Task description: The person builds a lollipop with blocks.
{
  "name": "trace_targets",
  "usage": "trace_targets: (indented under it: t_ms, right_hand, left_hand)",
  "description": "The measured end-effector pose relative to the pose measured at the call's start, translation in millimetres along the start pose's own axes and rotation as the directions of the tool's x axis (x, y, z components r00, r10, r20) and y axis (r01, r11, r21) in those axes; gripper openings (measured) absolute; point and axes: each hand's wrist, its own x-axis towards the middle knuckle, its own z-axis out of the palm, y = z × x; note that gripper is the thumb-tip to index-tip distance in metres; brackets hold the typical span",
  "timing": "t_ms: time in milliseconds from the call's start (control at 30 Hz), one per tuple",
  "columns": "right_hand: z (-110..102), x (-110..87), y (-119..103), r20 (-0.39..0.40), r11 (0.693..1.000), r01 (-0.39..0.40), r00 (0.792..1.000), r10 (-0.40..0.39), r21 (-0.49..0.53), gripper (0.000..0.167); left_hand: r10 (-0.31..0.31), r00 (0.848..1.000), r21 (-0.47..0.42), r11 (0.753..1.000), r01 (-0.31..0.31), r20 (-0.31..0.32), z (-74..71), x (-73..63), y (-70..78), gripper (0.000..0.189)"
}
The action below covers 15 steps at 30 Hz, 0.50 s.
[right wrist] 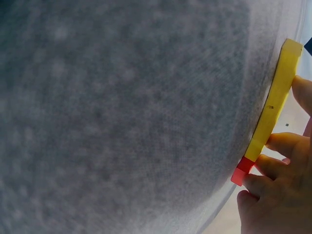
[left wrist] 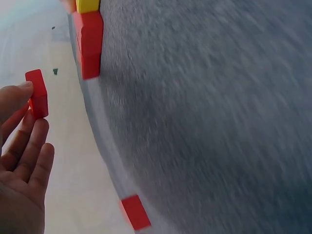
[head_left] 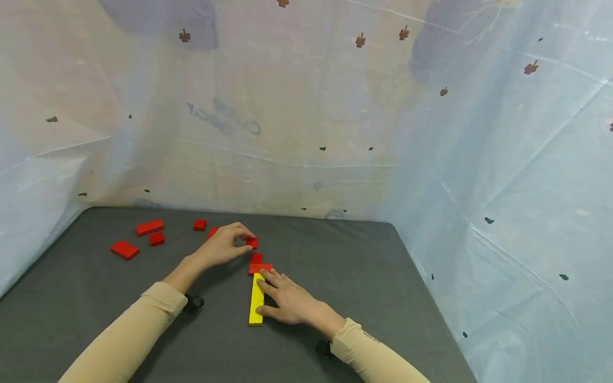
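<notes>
My left hand (head_left: 222,247) pinches a small red block (head_left: 254,243) between thumb and fingers, over the far middle of the table. In the left wrist view that red block (left wrist: 39,95) shows raised at the fingertips. Just nearer lies another red block (head_left: 256,258), and against it a red block set crosswise (head_left: 256,269). A long yellow strip (head_left: 256,306) runs from the crosswise block toward the near side, with a seam close to its far end. My right hand (head_left: 289,300) rests with spread fingers along the yellow strip's right side, fingertips reaching the crosswise red block.
Several loose red blocks lie at the back left, among them a longer one (head_left: 149,227), a slanted one (head_left: 125,249) and a small one (head_left: 200,225). Another red block (head_left: 212,232) is partly behind my left hand. A patterned plastic sheet (head_left: 287,117) hangs behind the dark grey table (head_left: 359,276).
</notes>
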Motion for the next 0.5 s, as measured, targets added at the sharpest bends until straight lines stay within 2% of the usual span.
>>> trace_targets:
  t_ms: [500]
  right_hand:
    - [-0.1,0.4,0.3,0.005,1.0,0.007,1.0,-0.007,0.005,0.072]
  left_hand:
    - [0.01,0.99,-0.029,1.0,-0.006,0.141,20.8,26.8,9.0,0.025]
